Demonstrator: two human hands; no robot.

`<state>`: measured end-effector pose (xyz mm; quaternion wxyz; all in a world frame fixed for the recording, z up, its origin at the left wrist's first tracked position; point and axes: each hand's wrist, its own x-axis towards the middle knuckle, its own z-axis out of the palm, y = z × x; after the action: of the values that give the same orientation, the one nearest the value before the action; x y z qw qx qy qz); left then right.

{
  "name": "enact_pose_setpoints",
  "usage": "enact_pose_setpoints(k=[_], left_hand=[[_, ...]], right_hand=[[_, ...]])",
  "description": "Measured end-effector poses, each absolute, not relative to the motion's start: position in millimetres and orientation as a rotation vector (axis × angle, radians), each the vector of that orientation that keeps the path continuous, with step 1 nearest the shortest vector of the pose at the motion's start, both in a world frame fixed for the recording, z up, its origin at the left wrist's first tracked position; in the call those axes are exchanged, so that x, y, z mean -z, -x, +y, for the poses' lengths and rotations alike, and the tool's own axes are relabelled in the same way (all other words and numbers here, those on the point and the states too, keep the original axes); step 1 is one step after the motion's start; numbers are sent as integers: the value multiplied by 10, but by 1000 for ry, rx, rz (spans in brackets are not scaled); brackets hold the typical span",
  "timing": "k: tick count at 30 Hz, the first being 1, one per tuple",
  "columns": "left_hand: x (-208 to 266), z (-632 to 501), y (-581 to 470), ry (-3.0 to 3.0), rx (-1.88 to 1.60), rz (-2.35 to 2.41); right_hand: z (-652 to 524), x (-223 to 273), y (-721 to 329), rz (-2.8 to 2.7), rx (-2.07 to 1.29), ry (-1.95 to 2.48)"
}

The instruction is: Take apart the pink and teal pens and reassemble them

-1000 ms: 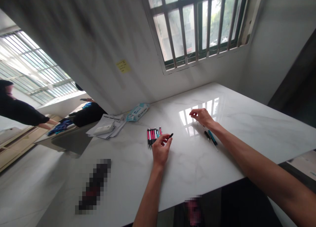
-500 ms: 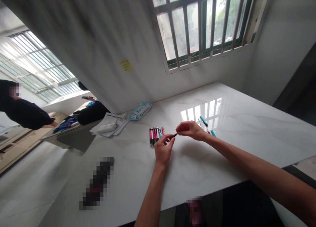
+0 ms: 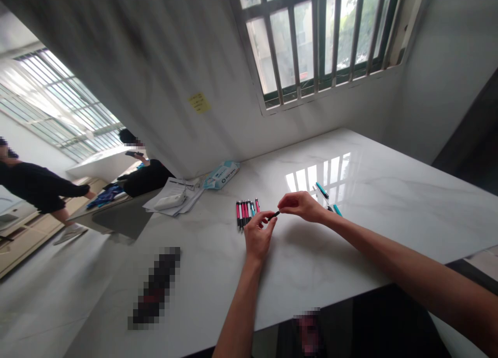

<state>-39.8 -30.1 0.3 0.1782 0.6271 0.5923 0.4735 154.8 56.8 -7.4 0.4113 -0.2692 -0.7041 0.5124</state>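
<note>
My left hand [image 3: 258, 236] pinches a short black pen part [image 3: 274, 216] between thumb and fingers, just above the table. My right hand [image 3: 300, 205] is closed at the part's upper right end; its fingertips hide what they grip there. Beside my left hand lies a row of several pens [image 3: 241, 215], mostly red and white with black grips, with a teal one among them. Past my right hand lie a teal pen barrel [image 3: 321, 190] and another teal pen piece [image 3: 336, 210], with small dark and pale parts close by.
The white marbled table [image 3: 392, 202] meets the wall below a barred window. Toward the back left are a wet-wipes pack [image 3: 221, 175] and papers [image 3: 182, 205] with a white object on top. A blurred-out dark object [image 3: 155, 290] lies front left. Two people are at far left.
My hands keep almost the same pose around the black pen part. At far left, one person has shifted and more of their legs shows; the other person's head shows more.
</note>
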Motion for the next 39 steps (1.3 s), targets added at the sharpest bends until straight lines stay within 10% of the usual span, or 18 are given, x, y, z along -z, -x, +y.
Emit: enact_pose_setpoints(k=[32, 39], left_hand=[[56, -235, 432, -1421, -1422, 1435], [29, -226, 411, -1151, -1427, 1241]], right_hand=[[504, -108, -1646, -2260, -1067, 802], [954, -128, -2201, -1943, -394, 1327]])
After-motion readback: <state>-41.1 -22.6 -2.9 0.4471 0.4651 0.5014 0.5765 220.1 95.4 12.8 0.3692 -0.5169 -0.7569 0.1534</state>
